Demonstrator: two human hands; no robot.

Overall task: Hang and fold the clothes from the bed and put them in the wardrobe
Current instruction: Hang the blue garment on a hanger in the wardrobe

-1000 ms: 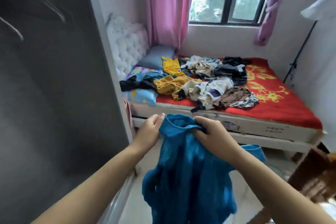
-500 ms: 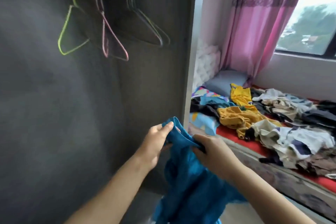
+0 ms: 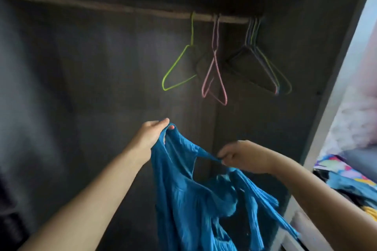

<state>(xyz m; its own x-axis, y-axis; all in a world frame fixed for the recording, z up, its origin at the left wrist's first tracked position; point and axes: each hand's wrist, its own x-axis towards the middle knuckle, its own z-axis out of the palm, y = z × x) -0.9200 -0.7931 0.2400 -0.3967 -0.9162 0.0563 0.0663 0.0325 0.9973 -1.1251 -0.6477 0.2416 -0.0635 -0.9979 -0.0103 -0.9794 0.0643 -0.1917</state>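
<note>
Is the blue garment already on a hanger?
No. Both hands hold the blue garment below the bare hangers.

At about 3 o'clock, along the right edge of the view, a pale tufted headboard (image 3: 356,122) shows, soft and blurred, with a pinkish cast towards its top. Just below it, near 4 o'clock, lies a grey pillow (image 3: 364,159), and touching the pillow's lower left side is brightly patterned bedding (image 3: 336,165) in pink, yellow, blue and green. Up at 2 o'clock a strip of light wall (image 3: 368,32) runs along the frame's edge, too blurred to tell more.
</note>
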